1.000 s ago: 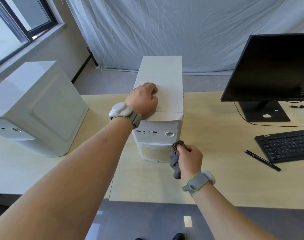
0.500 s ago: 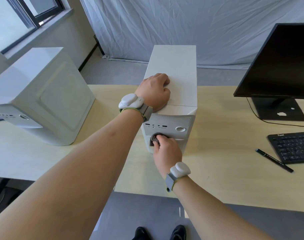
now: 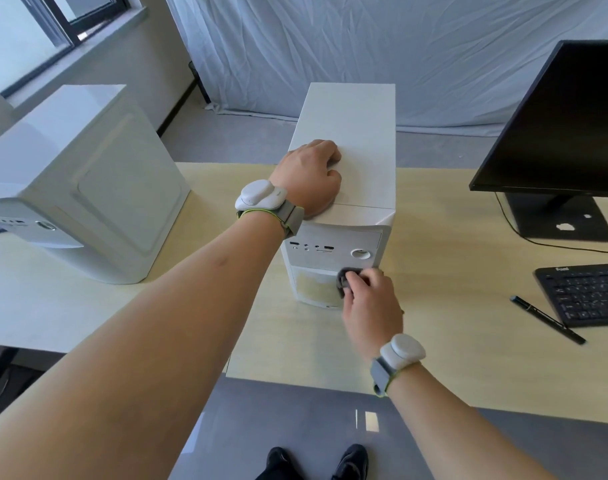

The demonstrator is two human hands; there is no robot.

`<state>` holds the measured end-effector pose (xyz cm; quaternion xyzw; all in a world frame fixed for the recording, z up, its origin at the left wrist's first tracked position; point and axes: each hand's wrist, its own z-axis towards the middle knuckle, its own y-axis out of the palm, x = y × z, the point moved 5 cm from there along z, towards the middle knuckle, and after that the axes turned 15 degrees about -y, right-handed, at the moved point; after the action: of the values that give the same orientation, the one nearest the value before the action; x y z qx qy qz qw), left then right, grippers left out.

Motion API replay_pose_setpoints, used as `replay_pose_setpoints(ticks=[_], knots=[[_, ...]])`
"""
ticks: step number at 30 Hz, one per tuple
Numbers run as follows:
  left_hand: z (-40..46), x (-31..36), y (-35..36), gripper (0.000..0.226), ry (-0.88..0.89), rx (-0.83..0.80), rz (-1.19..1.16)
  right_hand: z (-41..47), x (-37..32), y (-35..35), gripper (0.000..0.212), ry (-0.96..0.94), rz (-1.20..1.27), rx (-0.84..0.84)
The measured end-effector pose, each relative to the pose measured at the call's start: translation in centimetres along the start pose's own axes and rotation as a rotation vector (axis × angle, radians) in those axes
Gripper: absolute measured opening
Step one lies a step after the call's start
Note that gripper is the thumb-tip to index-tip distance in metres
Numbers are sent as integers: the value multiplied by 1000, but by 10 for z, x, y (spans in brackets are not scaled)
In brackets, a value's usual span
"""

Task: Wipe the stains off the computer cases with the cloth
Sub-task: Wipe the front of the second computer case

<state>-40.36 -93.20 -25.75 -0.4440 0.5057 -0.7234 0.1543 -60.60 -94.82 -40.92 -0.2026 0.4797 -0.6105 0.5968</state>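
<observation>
A white computer case stands upright in the middle of the wooden desk, its front panel facing me. My left hand rests flat on the near end of its top. My right hand presses a bunched dark grey cloth against the lower right of the front panel, just under the round power button. Most of the cloth is hidden in my fingers. A second white computer case stands at the left, on the neighbouring desk.
A black monitor on its stand fills the right side. A black keyboard and a black pen lie near the right edge. A white sheet hangs behind the desks, and my shoes show on the grey floor below.
My right hand has slid the cloth from the left part of the lower front panel over to the right part. The left hand has stayed on the case's top.
</observation>
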Motion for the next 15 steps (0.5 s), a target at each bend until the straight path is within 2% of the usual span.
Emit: replay_pose_setpoints(ticks=[6, 12, 15], knots=[[-2, 1, 0, 34, -1, 17, 18, 12, -21, 15, 6, 110, -13, -111], [-2, -1, 0, 34, -12, 2, 12, 35, -66, 39, 9, 75, -23, -252], [-1, -2, 0, 33, -13, -3, 3, 30, -50, 31, 11, 106, 76, -228]])
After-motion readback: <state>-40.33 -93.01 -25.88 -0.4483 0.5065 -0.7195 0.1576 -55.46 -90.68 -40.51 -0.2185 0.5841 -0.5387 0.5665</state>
